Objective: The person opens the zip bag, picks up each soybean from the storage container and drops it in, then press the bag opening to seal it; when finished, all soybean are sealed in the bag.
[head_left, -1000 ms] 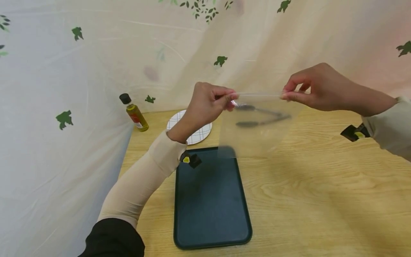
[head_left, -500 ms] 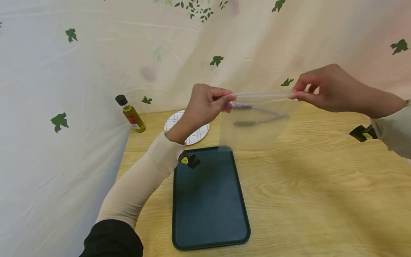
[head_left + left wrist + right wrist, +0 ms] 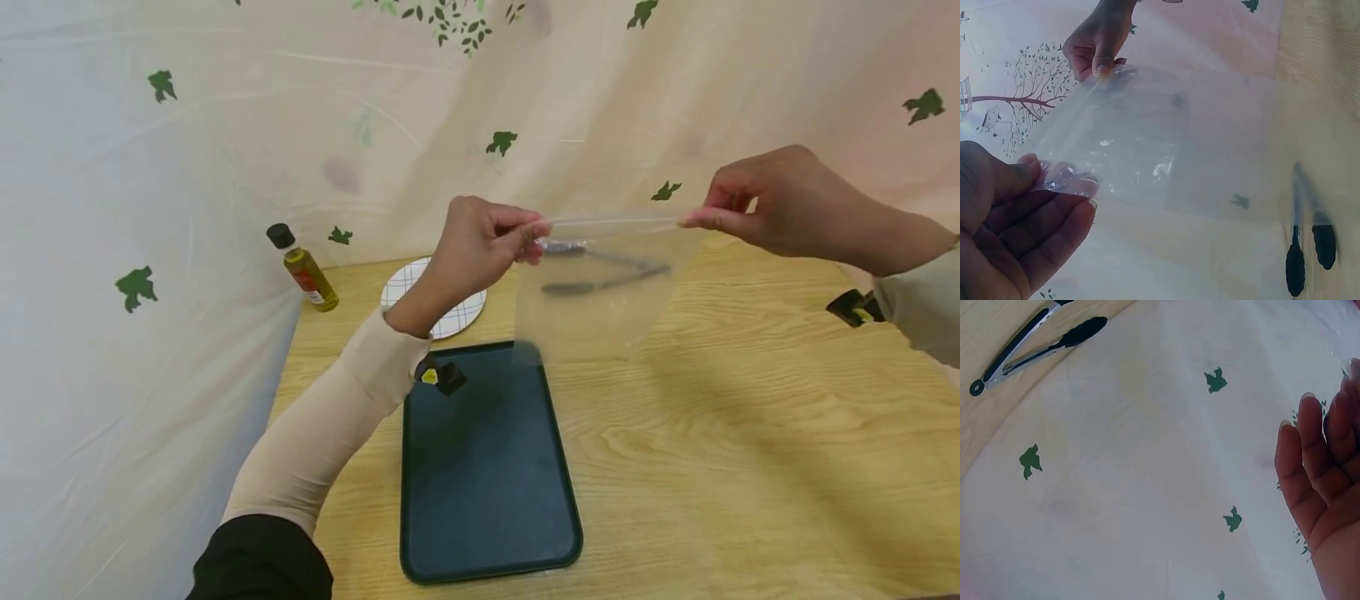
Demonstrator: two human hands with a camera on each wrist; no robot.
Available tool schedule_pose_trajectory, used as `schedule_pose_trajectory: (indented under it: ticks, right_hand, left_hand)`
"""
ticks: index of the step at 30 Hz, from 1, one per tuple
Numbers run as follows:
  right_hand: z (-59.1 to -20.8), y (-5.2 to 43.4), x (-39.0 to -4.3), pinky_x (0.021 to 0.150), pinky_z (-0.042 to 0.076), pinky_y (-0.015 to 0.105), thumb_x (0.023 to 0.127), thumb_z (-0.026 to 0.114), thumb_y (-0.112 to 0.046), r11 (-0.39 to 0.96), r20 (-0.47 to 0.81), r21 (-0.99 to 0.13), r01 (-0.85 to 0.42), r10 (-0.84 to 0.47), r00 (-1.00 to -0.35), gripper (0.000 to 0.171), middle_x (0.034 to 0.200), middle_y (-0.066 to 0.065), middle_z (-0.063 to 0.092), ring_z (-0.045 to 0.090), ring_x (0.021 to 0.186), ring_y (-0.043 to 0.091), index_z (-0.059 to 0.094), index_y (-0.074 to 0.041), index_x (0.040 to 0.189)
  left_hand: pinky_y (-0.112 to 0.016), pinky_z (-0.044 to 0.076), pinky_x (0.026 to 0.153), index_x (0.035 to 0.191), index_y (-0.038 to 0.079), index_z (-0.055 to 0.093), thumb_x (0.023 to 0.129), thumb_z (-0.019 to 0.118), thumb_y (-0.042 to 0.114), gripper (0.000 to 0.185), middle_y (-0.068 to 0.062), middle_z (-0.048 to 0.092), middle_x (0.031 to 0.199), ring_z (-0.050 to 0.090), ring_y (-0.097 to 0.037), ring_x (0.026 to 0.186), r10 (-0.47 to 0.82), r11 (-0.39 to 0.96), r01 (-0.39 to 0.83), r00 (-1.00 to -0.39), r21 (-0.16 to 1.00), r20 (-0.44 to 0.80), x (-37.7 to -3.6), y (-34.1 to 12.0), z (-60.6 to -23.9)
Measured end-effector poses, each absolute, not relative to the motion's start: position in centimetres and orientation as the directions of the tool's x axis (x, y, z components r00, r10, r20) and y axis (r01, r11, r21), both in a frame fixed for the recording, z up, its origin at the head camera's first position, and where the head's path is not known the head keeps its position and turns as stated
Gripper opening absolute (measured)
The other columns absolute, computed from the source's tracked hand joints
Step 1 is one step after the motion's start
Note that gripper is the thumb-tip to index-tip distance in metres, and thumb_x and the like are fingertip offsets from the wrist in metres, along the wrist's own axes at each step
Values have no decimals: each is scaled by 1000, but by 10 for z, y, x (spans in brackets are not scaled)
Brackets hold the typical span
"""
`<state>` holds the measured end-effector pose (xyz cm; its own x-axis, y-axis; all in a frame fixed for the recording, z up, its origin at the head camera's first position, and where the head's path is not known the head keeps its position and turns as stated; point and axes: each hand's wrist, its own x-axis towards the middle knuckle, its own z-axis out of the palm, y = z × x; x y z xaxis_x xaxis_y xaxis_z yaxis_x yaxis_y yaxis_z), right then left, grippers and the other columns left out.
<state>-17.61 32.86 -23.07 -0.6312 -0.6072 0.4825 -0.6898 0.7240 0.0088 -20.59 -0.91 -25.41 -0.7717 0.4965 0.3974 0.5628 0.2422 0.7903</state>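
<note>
A clear plastic zip bag [image 3: 600,325] hangs stretched between my two hands above the table. My left hand [image 3: 483,246] pinches its upper left corner between thumb and fingers. At the other end of the top edge, my right hand [image 3: 780,204] pinches the bag with thumb and finger. The left wrist view shows the bag [image 3: 1141,144] spread out from the left hand [image 3: 1016,212], its near corner crumpled. Seen through the plastic, a pair of tongs [image 3: 570,289] with black tips lies on the table; the right wrist view shows the tongs [image 3: 1029,353] spread apart.
A dark rectangular tray [image 3: 487,467] lies on the wooden table [image 3: 750,467] below the left forearm. Behind that arm is a round white plate [image 3: 465,314] with a grid pattern. An oil bottle [image 3: 303,271] with a black cap stands at the back left, near the hanging cloth [image 3: 360,100].
My right hand has shifted slightly right along the bag's top edge, which is now stretched wider. My left hand keeps its pinch. The head view has turned a little to the right.
</note>
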Motion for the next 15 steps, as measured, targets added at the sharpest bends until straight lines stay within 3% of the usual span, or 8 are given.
schedule_pose_trajectory:
  ticks: [3,7,11,15]
  right_hand:
    - [-228,332,-174,48,36,14,88,77,-33,705,516,15,-709,-612,-599,29,61,-6,65,45,55,-14,65,-20,65]
    - [-220,336,-165,48,38,13,89,76,-27,698,527,13,-716,-613,-589,22,66,-3,69,45,58,-19,69,-19,69]
    - [-212,343,-155,48,41,9,87,78,-13,693,484,-32,-720,-620,-618,16,70,-7,69,50,64,-20,71,-22,75]
    - [-208,355,-143,47,43,9,83,79,-3,704,394,-98,-703,-621,-677,27,73,-18,66,57,71,-17,72,-29,80]
  left_hand:
    - [-26,61,71,103,-1,79,93,69,10,17,-17,78,87,76,-16,71,505,231,570,-763,788,404,-203,-7,-254]
    - [-26,61,72,101,2,79,93,69,12,16,-14,79,86,75,-14,73,522,219,604,-736,767,430,-200,-5,-252]
    - [-26,59,68,97,3,80,94,70,13,14,-12,78,84,73,-14,71,563,163,634,-689,756,456,-197,-2,-251]
    - [-29,56,61,92,4,80,94,70,13,13,-10,76,79,70,-13,65,639,116,641,-633,759,437,-193,2,-252]
